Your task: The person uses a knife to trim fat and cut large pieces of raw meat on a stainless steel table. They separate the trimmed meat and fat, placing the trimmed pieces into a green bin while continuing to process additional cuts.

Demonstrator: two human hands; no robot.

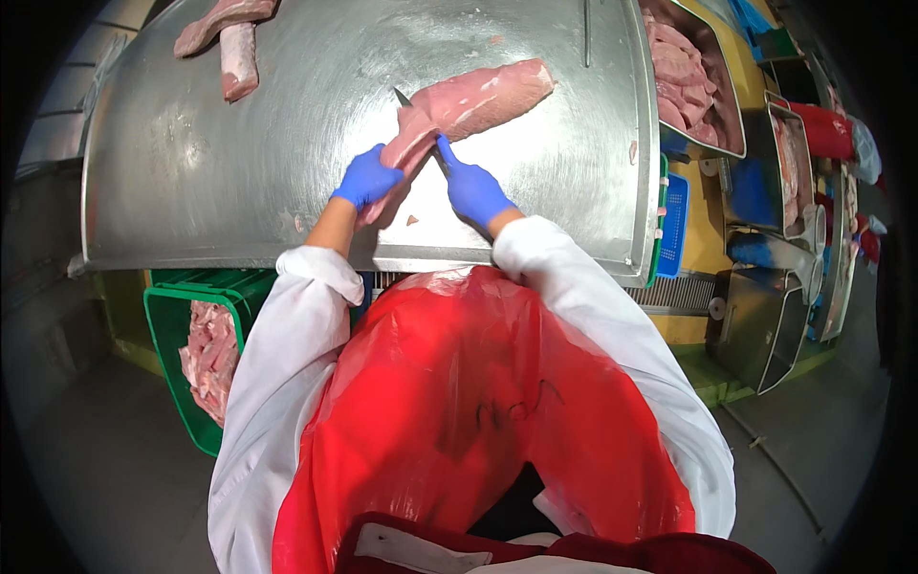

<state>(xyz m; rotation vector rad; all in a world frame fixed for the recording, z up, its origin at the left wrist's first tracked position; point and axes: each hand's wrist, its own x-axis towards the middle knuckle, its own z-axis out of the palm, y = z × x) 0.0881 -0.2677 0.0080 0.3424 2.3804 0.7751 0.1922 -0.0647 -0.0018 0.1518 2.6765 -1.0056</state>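
Note:
A long piece of raw pink meat (492, 99) lies slantwise on the steel table, its thick end pointing to the far right. A narrower strip of it runs toward me, and my left hand (368, 178), in a blue glove, is closed around that strip. My right hand (472, 188), also blue-gloved, grips a knife (403, 98). Its dark tip shows on the far side of the meat; most of the blade is hidden under or in the meat. A small meat scrap (412, 220) lies between my hands.
More meat pieces (238, 62) lie at the table's far left. A steel rod (587, 33) rests at the back right. Right of the steel table (191, 182) stands a metal tub (736, 134) of cut meat. A green crate (182, 383) with trimmings stands below at left; a blue basket (675, 225) hangs right.

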